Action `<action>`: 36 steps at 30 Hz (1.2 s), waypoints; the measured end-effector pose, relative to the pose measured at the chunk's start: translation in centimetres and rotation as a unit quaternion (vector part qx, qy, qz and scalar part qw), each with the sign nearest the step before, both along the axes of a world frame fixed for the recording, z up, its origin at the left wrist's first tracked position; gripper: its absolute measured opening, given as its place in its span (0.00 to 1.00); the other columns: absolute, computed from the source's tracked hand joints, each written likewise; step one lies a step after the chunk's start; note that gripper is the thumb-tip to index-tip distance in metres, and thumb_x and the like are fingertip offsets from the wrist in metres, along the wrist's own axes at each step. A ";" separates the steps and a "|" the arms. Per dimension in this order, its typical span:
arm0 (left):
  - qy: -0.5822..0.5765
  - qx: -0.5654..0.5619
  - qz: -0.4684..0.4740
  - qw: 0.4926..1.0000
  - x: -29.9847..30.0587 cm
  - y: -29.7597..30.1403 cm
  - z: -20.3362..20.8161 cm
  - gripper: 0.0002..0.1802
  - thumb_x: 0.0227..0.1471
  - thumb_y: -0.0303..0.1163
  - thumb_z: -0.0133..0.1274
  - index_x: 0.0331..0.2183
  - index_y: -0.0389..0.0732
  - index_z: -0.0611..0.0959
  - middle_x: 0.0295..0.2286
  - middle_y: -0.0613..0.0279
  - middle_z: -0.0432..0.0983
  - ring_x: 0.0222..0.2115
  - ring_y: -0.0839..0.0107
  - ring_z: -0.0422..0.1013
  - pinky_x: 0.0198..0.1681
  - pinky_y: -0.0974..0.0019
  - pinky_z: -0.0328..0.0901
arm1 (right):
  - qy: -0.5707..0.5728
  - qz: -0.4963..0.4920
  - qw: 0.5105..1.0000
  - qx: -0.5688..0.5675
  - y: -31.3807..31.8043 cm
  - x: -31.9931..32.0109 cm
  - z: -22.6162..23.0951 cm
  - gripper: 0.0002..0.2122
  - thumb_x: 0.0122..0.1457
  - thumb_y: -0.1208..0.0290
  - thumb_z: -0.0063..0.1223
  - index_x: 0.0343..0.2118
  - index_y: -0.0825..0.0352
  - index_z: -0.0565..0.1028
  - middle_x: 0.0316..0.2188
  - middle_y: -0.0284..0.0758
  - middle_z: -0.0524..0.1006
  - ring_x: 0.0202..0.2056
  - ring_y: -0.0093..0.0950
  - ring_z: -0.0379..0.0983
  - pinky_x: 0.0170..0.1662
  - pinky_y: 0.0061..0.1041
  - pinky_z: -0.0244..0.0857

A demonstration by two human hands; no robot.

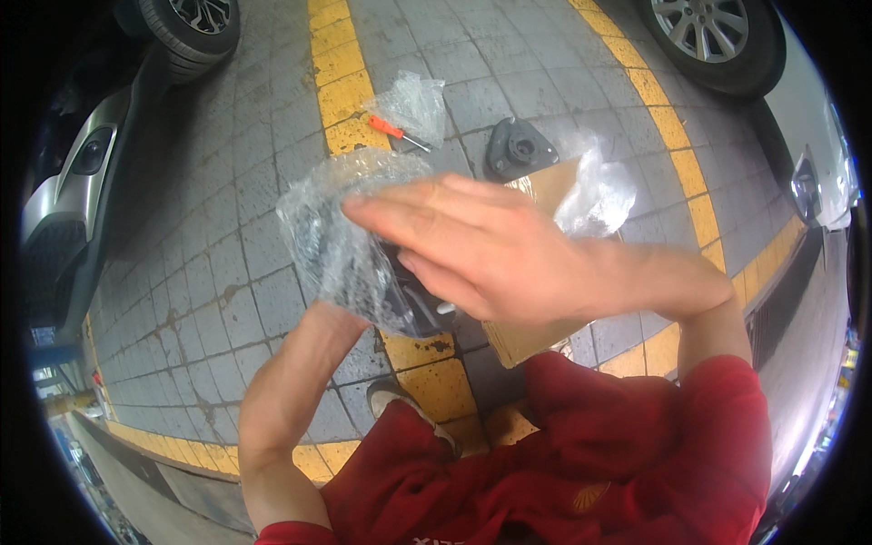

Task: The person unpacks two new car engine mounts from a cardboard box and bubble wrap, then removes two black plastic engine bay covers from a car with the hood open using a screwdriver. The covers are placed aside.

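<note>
A bundle of clear bubble wrap (318, 232) is in front of me, with a dark object (411, 300) partly showing inside it; its kind I cannot make out. My left hand (340, 322) reaches up under the wrap, which hides its fingers. Across the top of the bundle lies my right hand (495, 245), its fingers stretched out straight and close together over the plastic. Just below that hand a small pale tip (445, 309) shows at the edge of the dark part.
Beyond the bundle, an orange-handled screwdriver (389, 127) lies by another piece of bubble wrap (413, 102). A dark round-centred mount (520, 148) sits on the tiled floor near an opened cardboard box (513, 341) and more crumpled wrap (595, 195). Cars with wheels (704, 32) flank both sides.
</note>
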State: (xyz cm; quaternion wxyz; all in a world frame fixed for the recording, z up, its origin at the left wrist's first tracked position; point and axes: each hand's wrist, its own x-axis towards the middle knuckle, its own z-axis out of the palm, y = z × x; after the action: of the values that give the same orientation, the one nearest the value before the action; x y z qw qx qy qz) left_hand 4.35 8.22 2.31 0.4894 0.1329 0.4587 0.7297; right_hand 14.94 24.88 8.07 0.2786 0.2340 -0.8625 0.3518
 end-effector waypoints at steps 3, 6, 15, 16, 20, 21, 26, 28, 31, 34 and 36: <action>-0.127 0.026 0.054 0.990 -0.3 -0.3 -0.8 0.21 0.75 0.39 0.50 0.62 0.41 0.76 0.57 0.56 0.78 0.56 0.65 0.76 0.60 0.60 0.76 | -0.025 -0.062 0.998 0.022 0.4 -0.2 0.3 0.36 0.58 0.75 0.67 0.70 0.69 0.67 0.52 0.46 0.79 0.52 0.43 0.78 0.52 0.38 0.76; 0.010 -0.058 0.047 0.997 -1.2 -1.2 -1.5 0.24 0.68 0.36 0.60 0.61 0.40 0.79 0.54 0.57 0.80 0.54 0.66 0.77 0.59 0.62 0.75 | -0.128 -0.148 0.981 0.004 1.1 0.4 0.5 0.40 0.55 0.71 0.70 0.71 0.66 0.63 0.47 0.47 0.77 0.49 0.47 0.79 0.52 0.39 0.77; 0.068 -0.022 0.071 0.995 -2.9 -1.1 -2.2 0.24 0.68 0.36 0.61 0.61 0.40 0.79 0.54 0.57 0.80 0.54 0.66 0.77 0.59 0.62 0.75 | -0.259 -0.175 0.949 -0.034 4.0 -1.2 -2.3 0.14 0.62 0.70 0.58 0.49 0.66 0.80 0.33 0.48 0.85 0.39 0.50 0.84 0.46 0.48 0.76; 0.067 -0.019 0.068 0.995 -2.8 -0.9 -2.2 0.24 0.68 0.36 0.61 0.61 0.40 0.79 0.54 0.57 0.80 0.54 0.66 0.77 0.59 0.62 0.75 | -0.261 -0.182 0.947 -0.045 4.3 -1.5 -2.5 0.13 0.62 0.70 0.58 0.48 0.66 0.81 0.33 0.48 0.85 0.39 0.50 0.84 0.45 0.48 0.76; 0.073 -0.024 0.047 0.996 -1.8 -0.6 -2.5 0.24 0.67 0.36 0.61 0.61 0.39 0.79 0.54 0.57 0.81 0.53 0.66 0.77 0.58 0.62 0.75 | -0.274 -0.196 0.937 -0.086 5.4 -3.4 -3.0 0.13 0.63 0.67 0.58 0.46 0.67 0.83 0.34 0.48 0.85 0.40 0.48 0.84 0.45 0.45 0.75; 0.073 -0.025 0.041 0.996 -1.5 -0.7 -2.6 0.24 0.67 0.36 0.61 0.61 0.39 0.79 0.54 0.57 0.81 0.53 0.66 0.77 0.58 0.62 0.75 | -0.296 -0.197 0.929 -0.104 5.7 -3.7 -3.2 0.13 0.63 0.67 0.58 0.46 0.67 0.84 0.34 0.48 0.86 0.40 0.48 0.84 0.45 0.45 0.76; 0.100 -0.038 0.054 0.993 -1.6 -0.6 -2.8 0.24 0.67 0.36 0.61 0.61 0.39 0.79 0.54 0.57 0.81 0.53 0.67 0.77 0.58 0.62 0.76 | -0.230 -0.204 0.949 -0.062 5.7 -4.0 -4.8 0.14 0.63 0.69 0.56 0.49 0.66 0.83 0.35 0.47 0.86 0.40 0.48 0.84 0.46 0.45 0.77; 0.111 -0.041 0.060 0.991 -1.8 -0.5 -3.0 0.24 0.67 0.36 0.61 0.61 0.39 0.79 0.54 0.57 0.81 0.53 0.67 0.77 0.58 0.62 0.76 | -0.182 -0.222 0.958 0.027 5.4 -3.6 -5.4 0.14 0.63 0.70 0.55 0.50 0.64 0.82 0.34 0.46 0.86 0.40 0.48 0.84 0.45 0.46 0.77; 0.120 -0.042 0.068 0.990 -2.0 -0.5 -3.1 0.25 0.67 0.36 0.62 0.61 0.39 0.79 0.54 0.57 0.81 0.53 0.67 0.78 0.58 0.62 0.76 | -0.036 -0.210 0.977 -0.001 5.3 -3.6 -5.6 0.15 0.62 0.72 0.53 0.51 0.60 0.81 0.33 0.45 0.86 0.39 0.49 0.83 0.44 0.48 0.77; 0.128 -0.044 0.074 0.988 -2.1 -0.8 -3.1 0.25 0.67 0.36 0.62 0.61 0.38 0.79 0.54 0.57 0.81 0.53 0.67 0.78 0.58 0.62 0.76 | -0.114 -0.209 0.970 0.037 5.9 -4.0 -5.0 0.15 0.61 0.71 0.55 0.51 0.59 0.82 0.33 0.43 0.86 0.38 0.49 0.84 0.42 0.49 0.76; 0.131 -0.042 0.077 0.988 -2.3 -0.9 -3.2 0.25 0.66 0.36 0.62 0.61 0.38 0.79 0.54 0.57 0.81 0.53 0.67 0.78 0.58 0.62 0.76 | -0.154 -0.213 0.963 0.059 6.2 -4.6 -4.4 0.15 0.61 0.68 0.57 0.51 0.61 0.81 0.33 0.44 0.86 0.37 0.49 0.83 0.41 0.49 0.76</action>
State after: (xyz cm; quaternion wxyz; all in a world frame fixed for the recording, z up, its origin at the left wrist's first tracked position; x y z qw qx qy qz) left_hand 2.01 7.29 -0.85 0.3729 0.1710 0.5582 0.7212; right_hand 10.36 31.09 3.72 0.1968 0.0034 -0.9440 0.2647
